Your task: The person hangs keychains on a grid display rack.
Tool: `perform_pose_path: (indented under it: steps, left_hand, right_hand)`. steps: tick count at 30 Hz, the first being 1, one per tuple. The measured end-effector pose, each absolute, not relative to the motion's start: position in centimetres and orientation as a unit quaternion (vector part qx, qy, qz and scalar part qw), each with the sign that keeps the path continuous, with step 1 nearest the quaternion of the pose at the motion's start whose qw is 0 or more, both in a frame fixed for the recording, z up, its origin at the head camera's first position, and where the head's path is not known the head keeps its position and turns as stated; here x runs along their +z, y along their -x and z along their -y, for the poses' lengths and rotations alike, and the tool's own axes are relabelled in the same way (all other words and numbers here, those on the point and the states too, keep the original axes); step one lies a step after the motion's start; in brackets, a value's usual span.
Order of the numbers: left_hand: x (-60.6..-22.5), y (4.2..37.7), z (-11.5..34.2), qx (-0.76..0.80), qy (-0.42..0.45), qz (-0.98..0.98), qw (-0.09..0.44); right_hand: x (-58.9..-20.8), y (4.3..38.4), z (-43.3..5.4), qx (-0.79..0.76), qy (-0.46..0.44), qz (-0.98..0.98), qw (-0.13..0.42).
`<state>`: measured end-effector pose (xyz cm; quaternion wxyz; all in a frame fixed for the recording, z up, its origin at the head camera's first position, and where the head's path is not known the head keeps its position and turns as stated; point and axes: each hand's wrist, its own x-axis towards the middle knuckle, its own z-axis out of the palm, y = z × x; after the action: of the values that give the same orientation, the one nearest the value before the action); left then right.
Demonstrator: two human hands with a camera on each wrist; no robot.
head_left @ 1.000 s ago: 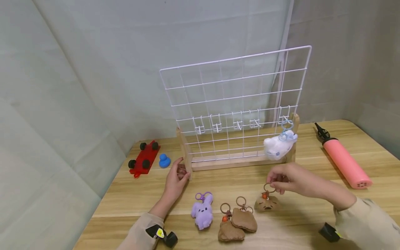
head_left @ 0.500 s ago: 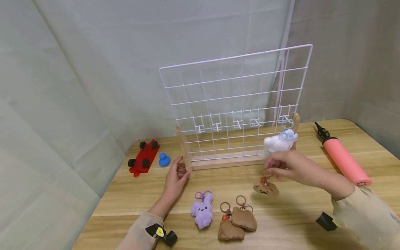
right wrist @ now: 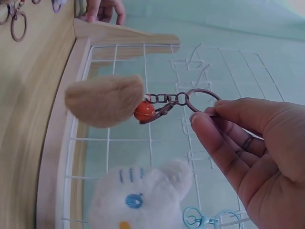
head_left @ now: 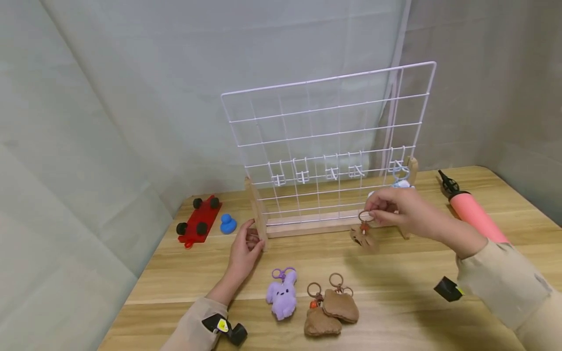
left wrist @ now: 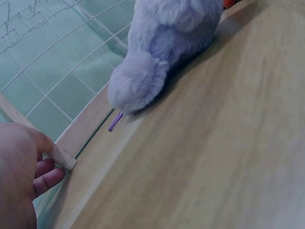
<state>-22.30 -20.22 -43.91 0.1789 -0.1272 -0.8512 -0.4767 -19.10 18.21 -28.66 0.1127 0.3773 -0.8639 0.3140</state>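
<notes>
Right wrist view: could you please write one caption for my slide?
The right hand pinches the ring of a brown plush keychain before a white wire grid.

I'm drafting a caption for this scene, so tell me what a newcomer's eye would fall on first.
Probably the tall white wire grid, standing in its wooden frame on the table. Next, perhaps, the small brown plush keychain dangling from the right hand in front of the grid. The bright pink cylinder lying at the right, partly hidden by the right arm, may also stand out.
</notes>
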Motion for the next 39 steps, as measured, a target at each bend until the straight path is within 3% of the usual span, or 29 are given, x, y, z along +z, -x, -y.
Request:
perform_pose_path:
  steps: [20,30,39]
  left_hand:
    - [-43.6,22.4,20.4,-0.469,0.121,0.857,0.177]
    - [-43.6,22.4,20.4,-0.465,0.116,0.861,0.168]
    - [-43.7,22.2,20.3,-0.462,0.117,0.863,0.167]
  right_hand:
    - [-26.0,21.1,-17.6,0.293,-0.314,0.881,0.199]
    - [-25.9,21.9,-17.3,0.300,-0.271,0.890,0.212]
    - [-26.0,22.3,-17.0,0.307,-0.247,0.903,0.170]
